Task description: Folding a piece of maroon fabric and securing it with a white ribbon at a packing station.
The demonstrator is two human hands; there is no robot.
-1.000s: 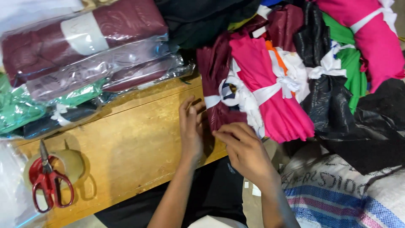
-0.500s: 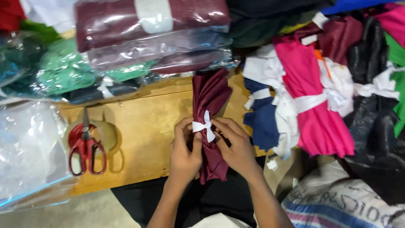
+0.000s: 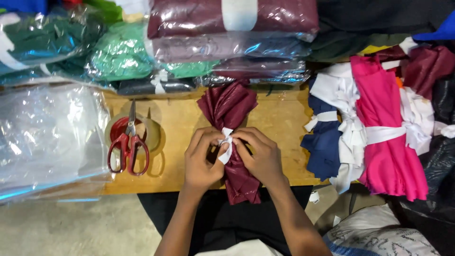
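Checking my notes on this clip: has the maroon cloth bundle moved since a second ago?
Yes. The maroon cloth bundle has moved left, out of the tied pile and onto the wooden board, closer to the scissors.

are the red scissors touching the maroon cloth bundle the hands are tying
Apart. The head view shows bare wooden table between the red scissors and the maroon cloth bundle.

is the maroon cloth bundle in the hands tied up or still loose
Tied, or nearly: a white strip cinches the maroon bundle at its middle, both hands gripping it. Whether the knot is finished is hidden.
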